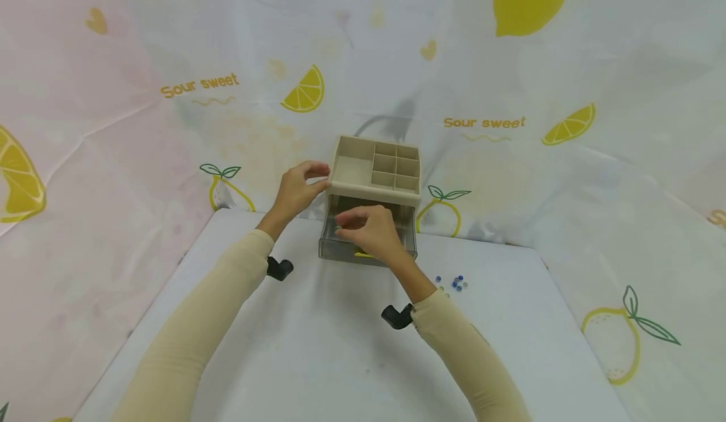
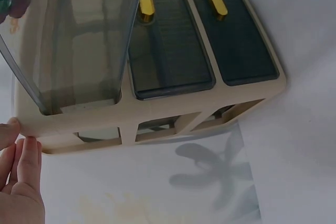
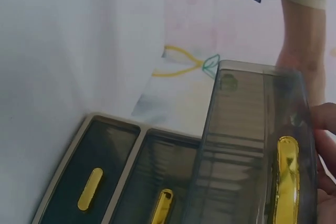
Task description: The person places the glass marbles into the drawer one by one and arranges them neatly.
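A beige desktop organizer (image 1: 374, 190) has its top smoky, see-through drawer (image 1: 408, 245) pulled out. My left hand (image 1: 297, 189) touches the organizer's left side near the upper corner, with thumb and fingertips against the edge and the fingers fairly straight. Over the open drawer, my right hand (image 1: 371, 230) pinches a small green glass marble (image 2: 4, 8) between thumb and fingers. Another green marble (image 3: 229, 81) shows through the drawer's wall, inside it. The yellow pull (image 3: 287, 182) on the drawer front is partly under the right hand in the head view.
Several small blue and clear marbles (image 1: 458, 283) lie on the white table (image 1: 340, 346), right of the organizer. Two lower drawers (image 3: 163, 166) with yellow pulls are closed. Divided compartments (image 1: 396, 165) top the organizer. A lemon-print cloth (image 1: 363, 50) hangs behind.
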`<state>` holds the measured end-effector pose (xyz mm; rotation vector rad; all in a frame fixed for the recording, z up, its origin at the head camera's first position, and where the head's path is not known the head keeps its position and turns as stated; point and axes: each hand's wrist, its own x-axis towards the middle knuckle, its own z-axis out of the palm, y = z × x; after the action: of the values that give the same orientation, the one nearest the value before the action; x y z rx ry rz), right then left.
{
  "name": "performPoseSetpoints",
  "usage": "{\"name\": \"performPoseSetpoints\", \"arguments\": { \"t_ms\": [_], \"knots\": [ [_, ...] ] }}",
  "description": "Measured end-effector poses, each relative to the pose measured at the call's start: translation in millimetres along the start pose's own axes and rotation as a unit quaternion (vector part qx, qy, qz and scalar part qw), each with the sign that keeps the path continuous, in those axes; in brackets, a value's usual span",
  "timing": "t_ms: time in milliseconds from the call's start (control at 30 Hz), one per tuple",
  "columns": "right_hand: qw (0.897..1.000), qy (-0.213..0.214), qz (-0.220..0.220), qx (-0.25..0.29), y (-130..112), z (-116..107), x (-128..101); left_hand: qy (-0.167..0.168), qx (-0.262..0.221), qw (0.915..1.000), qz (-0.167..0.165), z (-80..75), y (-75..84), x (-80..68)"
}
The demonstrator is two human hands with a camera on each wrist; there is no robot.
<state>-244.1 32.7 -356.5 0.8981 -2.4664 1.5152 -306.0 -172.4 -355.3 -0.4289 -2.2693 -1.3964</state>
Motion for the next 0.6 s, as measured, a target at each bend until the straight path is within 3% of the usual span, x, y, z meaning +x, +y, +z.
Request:
{"name": "performPoseSetpoints", "arguments": {
  "t_ms": [300,600],
  "knots": [
    [0.993,-0.085,0.069,-0.050,0.0,-0.2,15.4,0.000,0.003,1.0000,0.000,0.4,1.1,2.6],
    [0.974,-0.156,0.149,-0.062,5.7,-0.8,25.7,0.000,-0.006,1.0000,0.001,0.4,0.7,0.2]
  ]
}}
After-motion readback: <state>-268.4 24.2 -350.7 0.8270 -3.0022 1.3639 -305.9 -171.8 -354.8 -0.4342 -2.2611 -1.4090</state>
